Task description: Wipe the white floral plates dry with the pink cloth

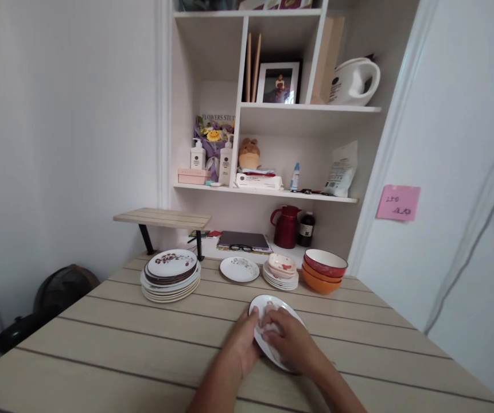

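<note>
Left grip [247, 343] pinches a round plate [268, 347], right grip [290, 339] a white wad [271, 322] (crumpled); red bowl [327, 264] nests in orange bowls [321, 283].

Light is soft, shadows faint — the edges stretch and seem blurred.

The round white plate [284, 306] has a thin dark edge and a small brownish print near its far side. It sits nearer the viewer than the stack of bowls [322, 280] and to their left, face up, perhaps slightly tilted. A crumpled white wipe [273, 327], possibly tissue, is pressed against its face, partly hidden by fingers.
</note>
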`<action>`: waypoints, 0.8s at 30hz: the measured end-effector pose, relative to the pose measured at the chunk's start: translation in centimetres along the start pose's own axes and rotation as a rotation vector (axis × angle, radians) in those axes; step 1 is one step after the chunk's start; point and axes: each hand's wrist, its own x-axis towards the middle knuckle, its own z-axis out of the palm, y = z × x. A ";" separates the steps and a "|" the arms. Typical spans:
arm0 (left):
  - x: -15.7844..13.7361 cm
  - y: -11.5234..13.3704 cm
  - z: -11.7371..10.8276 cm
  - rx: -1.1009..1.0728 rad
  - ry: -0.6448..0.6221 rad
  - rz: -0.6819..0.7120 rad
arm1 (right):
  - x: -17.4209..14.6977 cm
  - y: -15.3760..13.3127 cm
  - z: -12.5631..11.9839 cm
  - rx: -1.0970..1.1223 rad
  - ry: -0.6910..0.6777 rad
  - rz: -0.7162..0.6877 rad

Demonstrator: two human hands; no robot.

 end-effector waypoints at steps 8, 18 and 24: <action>-0.4 0.4 0.1 0.012 0.042 0.008 | 2.0 1.5 0.0 -0.090 0.161 0.183; -0.8 0.4 0.6 0.016 0.027 -0.009 | -0.9 1.8 -1.9 -0.129 -0.060 0.096; -0.5 0.5 0.6 0.021 0.050 0.003 | 1.1 0.3 0.5 0.035 0.083 0.036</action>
